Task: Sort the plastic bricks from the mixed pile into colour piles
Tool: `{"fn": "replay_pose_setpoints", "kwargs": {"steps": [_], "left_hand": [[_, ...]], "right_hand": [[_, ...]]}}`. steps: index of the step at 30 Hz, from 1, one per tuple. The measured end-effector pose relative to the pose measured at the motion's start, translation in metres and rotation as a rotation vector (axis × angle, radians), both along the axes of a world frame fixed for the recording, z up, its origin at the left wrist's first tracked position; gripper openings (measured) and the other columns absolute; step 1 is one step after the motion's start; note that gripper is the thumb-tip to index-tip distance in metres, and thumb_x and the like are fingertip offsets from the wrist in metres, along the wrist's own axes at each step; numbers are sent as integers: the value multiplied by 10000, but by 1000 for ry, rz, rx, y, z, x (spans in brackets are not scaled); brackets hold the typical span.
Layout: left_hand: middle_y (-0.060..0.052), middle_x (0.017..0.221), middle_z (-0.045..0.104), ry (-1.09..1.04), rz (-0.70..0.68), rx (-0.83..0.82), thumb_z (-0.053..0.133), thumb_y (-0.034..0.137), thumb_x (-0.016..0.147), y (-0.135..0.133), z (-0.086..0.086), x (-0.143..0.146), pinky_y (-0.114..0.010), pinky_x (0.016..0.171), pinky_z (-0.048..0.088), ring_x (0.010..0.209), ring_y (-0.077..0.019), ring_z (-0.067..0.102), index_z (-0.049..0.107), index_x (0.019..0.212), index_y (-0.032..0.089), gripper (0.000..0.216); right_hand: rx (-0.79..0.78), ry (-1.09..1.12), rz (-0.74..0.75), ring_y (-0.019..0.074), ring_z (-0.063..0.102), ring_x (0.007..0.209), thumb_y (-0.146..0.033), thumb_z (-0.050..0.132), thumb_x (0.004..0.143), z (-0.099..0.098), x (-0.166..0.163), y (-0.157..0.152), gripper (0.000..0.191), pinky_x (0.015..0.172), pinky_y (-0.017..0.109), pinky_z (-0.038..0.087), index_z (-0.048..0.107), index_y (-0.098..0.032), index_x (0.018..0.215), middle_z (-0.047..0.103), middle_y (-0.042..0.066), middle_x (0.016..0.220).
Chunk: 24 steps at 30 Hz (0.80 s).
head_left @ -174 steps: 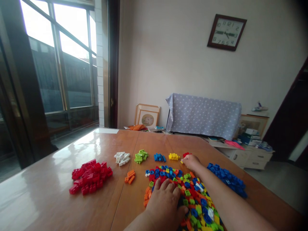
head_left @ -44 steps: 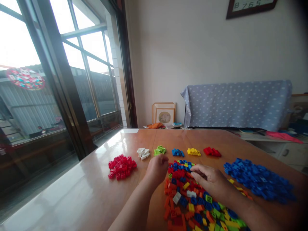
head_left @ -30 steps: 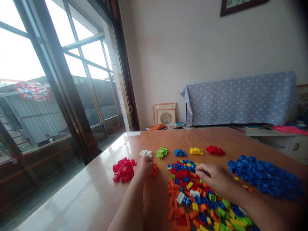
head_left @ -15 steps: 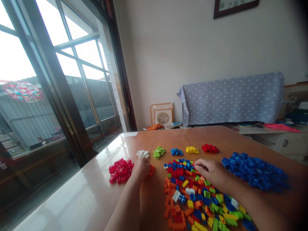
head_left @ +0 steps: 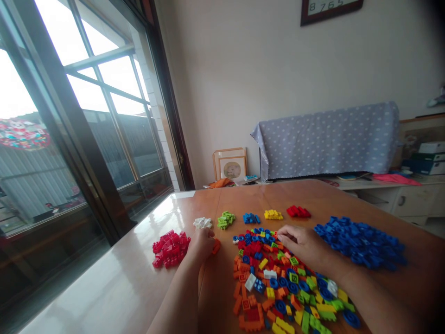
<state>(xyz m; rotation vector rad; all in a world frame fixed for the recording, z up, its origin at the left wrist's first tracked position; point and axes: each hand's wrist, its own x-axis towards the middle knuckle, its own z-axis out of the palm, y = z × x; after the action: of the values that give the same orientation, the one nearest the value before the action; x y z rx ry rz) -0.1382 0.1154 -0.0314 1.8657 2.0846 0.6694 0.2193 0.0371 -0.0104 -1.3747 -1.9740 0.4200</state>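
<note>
My left hand is closed, fingertips turned down beside a few orange bricks, which it partly covers. What it holds, if anything, is hidden. Pink-red bricks lie to its left, and white bricks just beyond it. At the far right edge of a mixed spread of toy bricks, my right hand has its thumb and fingers pinched together over the pieces. Anything between those fingertips is too small to make out.
Along the far side sit small heaps: green bricks, blue bricks, yellow bricks and red bricks. A large blue heap lies right of my right hand. The wooden table borders a window on the left.
The whole view has shifted slightly, so everything appears a little further left. Both hands stay at nearly the same spots over the bricks.
</note>
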Motion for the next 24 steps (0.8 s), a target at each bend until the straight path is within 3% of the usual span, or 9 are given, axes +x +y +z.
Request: {"fn": "replay_pose_setpoints", "kwargs": {"steps": [12,24], "left_hand": [[-50,712,643,102,19,9,516,173,785,-7,9,-1,-255,565,327,645,-171,559,666,742,168,156],[-69,822,676,157,3,6,491,221,866,-10,15,5,-263,611,368,702,-190,594,677,855,186,189]], "right_hand": [[20,6,-5,198,658,739,-431,486,933,-2,3,2,295,705,285,469,702,-230,929,736,16,801],[62,19,-82,179,605,687,-442,471,918,15,12,-3,328,621,261,410,695,-206,879,688,9,728]]}}
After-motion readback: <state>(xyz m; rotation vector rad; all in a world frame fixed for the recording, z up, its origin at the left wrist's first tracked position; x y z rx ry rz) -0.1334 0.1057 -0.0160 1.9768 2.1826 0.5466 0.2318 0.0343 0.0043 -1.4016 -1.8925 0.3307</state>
